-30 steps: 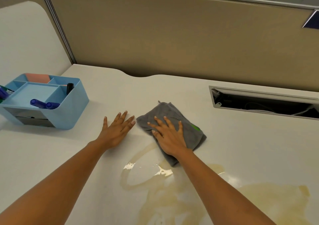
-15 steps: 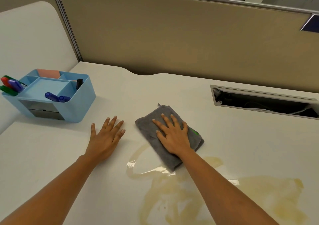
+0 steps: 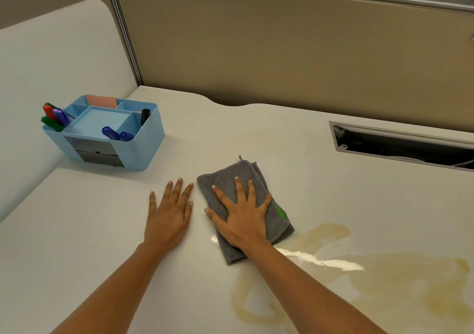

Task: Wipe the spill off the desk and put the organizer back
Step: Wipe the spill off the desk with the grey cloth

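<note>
Head view: nearest the camera, a yellowish spill [image 3: 400, 290] spreads over the desk [image 3: 77, 244] in streaks with a wet, shiny patch, to the right of the right forearm. Most of it looks unwiped, so I judge the wiping to be at an early stage. The main risk is smearing. The cloth is folded small against a wide puddle, and a sideways stroke could drag liquid onto dry desk instead of soaking it up. A sweep far to the right might also push liquid toward the open cable slot.

Just beyond the spill's left edge, the right hand [image 3: 243, 221] lies flat on the grey cloth [image 3: 225, 180], fingers straight and spread, pressing rather than gripping. Cloth shows past the fingertips and on both sides, and its near corner meets the wet edge. With no finger curled round it, the cloth could slide out from under the palm. The left hand [image 3: 169, 218] rests flat on bare desk just beside the cloth, fingers straight, holding nothing.

Farther back on the left, well apart from both hands and the spill, the blue organizer [image 3: 146, 154] stands upright with pens [image 3: 55, 117] in it. The cable slot [image 3: 400, 144] lies at the far right, before the partition [image 3: 282, 51]
</note>
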{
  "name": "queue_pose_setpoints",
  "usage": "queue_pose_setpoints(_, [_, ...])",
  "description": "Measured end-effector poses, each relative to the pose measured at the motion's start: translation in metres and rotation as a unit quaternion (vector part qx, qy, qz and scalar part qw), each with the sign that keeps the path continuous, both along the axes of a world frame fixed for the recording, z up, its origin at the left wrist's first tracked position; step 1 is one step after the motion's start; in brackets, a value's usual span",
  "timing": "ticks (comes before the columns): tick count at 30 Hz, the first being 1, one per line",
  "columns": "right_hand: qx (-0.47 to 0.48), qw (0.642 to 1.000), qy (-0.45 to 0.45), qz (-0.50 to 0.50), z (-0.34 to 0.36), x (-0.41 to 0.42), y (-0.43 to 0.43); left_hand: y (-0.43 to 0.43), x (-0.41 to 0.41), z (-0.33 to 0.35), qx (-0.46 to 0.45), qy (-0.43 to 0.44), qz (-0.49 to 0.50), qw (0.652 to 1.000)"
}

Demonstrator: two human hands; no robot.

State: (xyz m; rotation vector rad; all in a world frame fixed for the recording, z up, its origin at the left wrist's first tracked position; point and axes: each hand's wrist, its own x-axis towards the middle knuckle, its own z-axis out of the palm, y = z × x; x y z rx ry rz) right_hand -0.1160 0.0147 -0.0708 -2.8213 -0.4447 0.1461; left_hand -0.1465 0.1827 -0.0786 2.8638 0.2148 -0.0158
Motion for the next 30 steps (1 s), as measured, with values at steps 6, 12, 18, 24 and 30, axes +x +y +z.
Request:
queue_pose_setpoints(6, [0.001,0.999,-0.007,0.045,0.000,-0.026,0.002,-0.001,-0.001,0.001,-0.008,-0.015,0.010,1.000])
queue_pose_setpoints(12, [0.003,0.998,-0.016,0.066,-0.002,-0.054,-0.024,-0.001,-0.006,0.003,-0.016,-0.034,0.014,0.999])
queue_pose_setpoints(18, [0.027,0.997,-0.024,-0.067,-0.004,-0.075,-0.041,-0.003,-0.006,0.003,-0.014,-0.040,0.023,0.999])
queue_pose_setpoints(24, [0.107,0.994,0.024,-0.028,0.005,-0.091,-0.003,-0.005,-0.016,0.000,-0.009,-0.030,0.024,0.999])
queue_pose_setpoints(30, [0.015,0.998,-0.027,0.045,0.001,-0.098,0.001,-0.003,-0.020,-0.001,-0.015,-0.026,0.015,0.999])
